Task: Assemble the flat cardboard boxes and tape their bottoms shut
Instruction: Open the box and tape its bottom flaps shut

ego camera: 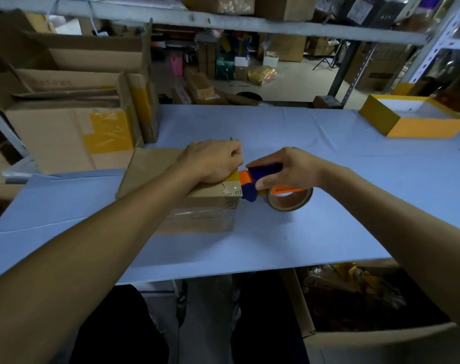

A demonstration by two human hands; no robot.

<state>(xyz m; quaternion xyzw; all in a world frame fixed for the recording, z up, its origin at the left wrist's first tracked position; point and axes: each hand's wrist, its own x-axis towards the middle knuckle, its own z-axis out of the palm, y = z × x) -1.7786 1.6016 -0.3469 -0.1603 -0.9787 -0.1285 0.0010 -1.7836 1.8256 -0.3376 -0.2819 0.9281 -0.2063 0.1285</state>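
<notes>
A small brown cardboard box [202,206] lies on the blue table [315,232], its taped side up. My left hand [214,160] presses down on the box top near its right edge, fingers curled. My right hand [286,166] grips an orange and blue tape dispenser [252,183] with a brown tape roll [289,199], held against the box's right edge. A strip of yellowish tape [235,177] runs over that edge under my left hand. A loose box flap [147,166] sticks out to the left.
A stack of large open cardboard boxes [74,114] with yellow tape stands at the left of the table. A yellow tray-like box [412,119] sits at the far right. A carton [368,311] of wrapped goods stands under the table's right side. Metal shelving [223,22] crosses overhead.
</notes>
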